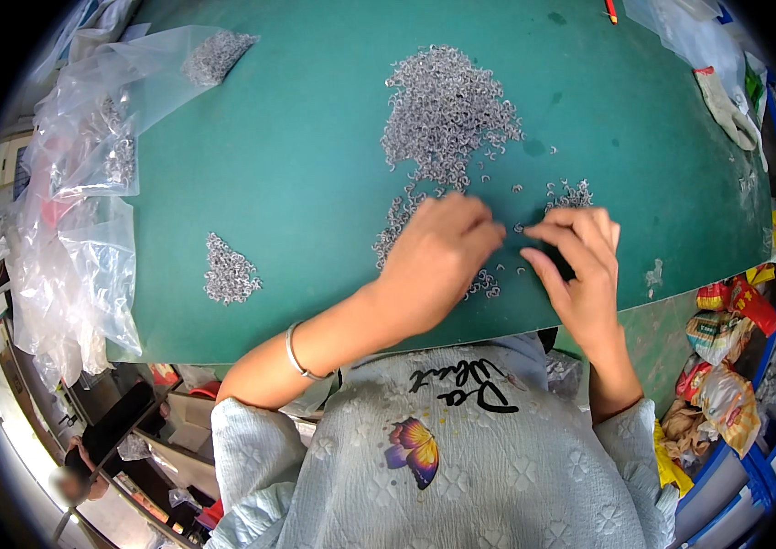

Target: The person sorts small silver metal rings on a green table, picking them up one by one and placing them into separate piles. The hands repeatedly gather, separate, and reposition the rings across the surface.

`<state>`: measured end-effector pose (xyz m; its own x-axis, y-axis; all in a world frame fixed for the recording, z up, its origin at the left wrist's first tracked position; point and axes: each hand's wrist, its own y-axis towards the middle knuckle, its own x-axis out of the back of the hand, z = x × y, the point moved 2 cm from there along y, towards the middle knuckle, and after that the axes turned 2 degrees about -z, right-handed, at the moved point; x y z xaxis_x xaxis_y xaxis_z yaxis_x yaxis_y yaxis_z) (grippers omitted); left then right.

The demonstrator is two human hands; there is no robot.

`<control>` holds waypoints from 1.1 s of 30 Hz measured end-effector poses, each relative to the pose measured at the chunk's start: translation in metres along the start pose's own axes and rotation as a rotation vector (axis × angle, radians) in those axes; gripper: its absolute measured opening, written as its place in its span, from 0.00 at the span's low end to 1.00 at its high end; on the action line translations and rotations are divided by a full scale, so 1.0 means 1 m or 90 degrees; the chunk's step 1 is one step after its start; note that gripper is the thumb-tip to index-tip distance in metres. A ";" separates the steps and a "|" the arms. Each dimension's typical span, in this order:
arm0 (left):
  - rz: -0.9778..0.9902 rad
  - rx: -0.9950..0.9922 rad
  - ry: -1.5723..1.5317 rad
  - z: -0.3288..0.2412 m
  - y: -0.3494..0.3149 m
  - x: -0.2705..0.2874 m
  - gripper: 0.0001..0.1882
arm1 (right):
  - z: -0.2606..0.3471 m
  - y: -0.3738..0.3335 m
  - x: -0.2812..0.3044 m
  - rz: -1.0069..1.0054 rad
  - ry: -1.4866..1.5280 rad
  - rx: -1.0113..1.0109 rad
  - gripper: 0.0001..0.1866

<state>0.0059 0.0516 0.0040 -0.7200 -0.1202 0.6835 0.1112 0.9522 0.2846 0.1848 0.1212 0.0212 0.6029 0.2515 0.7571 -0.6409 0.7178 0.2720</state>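
A large heap of small grey C-shaped pieces (443, 110) lies on the green tabletop (315, 156) in front of me. My left hand (447, 252) is over the heap's near end, its fingers curled together and slightly blurred; whatever they may hold is hidden. Just to the right, my right hand (585, 265) has its thumb and fingertips apart, with nothing visible between them. A single C-shaped piece (518, 228) lies near its fingertips, between the hands. Behind the right hand is a smaller pile of pieces (571, 195), and a few loose ones lie below the left hand.
Another small pile of pieces (230, 270) sits at the left. Clear plastic bags (86, 247), some with pieces inside, cover the left edge. A work glove (727, 110) lies at the far right edge. Snack packages (727, 393) are beside the table at right.
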 end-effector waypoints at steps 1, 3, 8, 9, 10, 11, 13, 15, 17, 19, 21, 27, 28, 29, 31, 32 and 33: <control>-0.043 0.015 0.049 0.000 0.009 0.002 0.14 | -0.001 0.004 -0.002 -0.022 -0.031 0.015 0.13; -0.075 0.053 0.139 0.004 0.017 0.001 0.15 | -0.004 0.005 -0.011 -0.015 -0.061 0.042 0.12; -0.031 0.039 0.227 0.010 0.020 -0.004 0.12 | -0.007 0.004 -0.007 -0.057 -0.055 0.032 0.08; -0.016 0.038 0.221 0.011 0.018 -0.004 0.11 | -0.008 0.003 -0.005 -0.060 -0.046 0.010 0.07; -0.017 0.030 0.197 0.011 0.017 -0.004 0.11 | -0.010 0.002 -0.005 -0.063 -0.046 0.013 0.08; -0.018 0.022 0.174 0.009 0.015 -0.003 0.10 | -0.012 0.002 -0.004 -0.065 -0.047 0.017 0.08; -0.018 0.016 0.128 0.005 0.012 -0.001 0.10 | -0.012 0.002 -0.003 -0.065 -0.050 0.020 0.08; -0.018 0.020 0.083 -0.001 0.008 0.000 0.10 | -0.009 0.003 0.003 -0.060 -0.057 0.016 0.09; 0.012 0.042 -0.029 -0.005 0.003 -0.002 0.11 | -0.008 0.003 -0.001 -0.036 -0.088 0.029 0.09; 0.009 0.064 -0.083 -0.007 0.002 -0.002 0.11 | -0.008 0.003 -0.005 -0.030 -0.110 0.046 0.09; -0.025 0.085 -0.078 -0.008 0.002 0.002 0.12 | -0.012 0.001 -0.004 -0.043 -0.091 0.052 0.09; -0.062 0.072 0.026 -0.005 0.001 0.000 0.13 | -0.009 -0.001 -0.002 -0.041 -0.030 0.023 0.11; -0.060 0.068 0.035 -0.006 0.002 -0.001 0.13 | -0.009 -0.001 -0.002 -0.046 -0.036 0.009 0.11; -0.058 0.064 0.043 -0.007 0.002 -0.001 0.12 | -0.009 -0.001 0.001 -0.049 -0.039 -0.007 0.11; -0.046 0.050 0.070 -0.007 0.002 -0.004 0.11 | -0.008 -0.001 -0.001 -0.032 -0.081 0.025 0.11; -0.038 0.038 0.087 -0.007 0.002 -0.005 0.10 | -0.008 -0.001 -0.003 -0.023 -0.101 0.041 0.12; -0.031 0.025 0.104 -0.006 0.003 -0.007 0.10 | -0.010 -0.001 -0.008 -0.033 -0.091 0.049 0.11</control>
<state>0.0150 0.0537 0.0041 -0.6027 -0.2068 0.7707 0.0497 0.9543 0.2948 0.1855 0.1251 0.0086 0.5655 0.1166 0.8164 -0.6491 0.6736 0.3534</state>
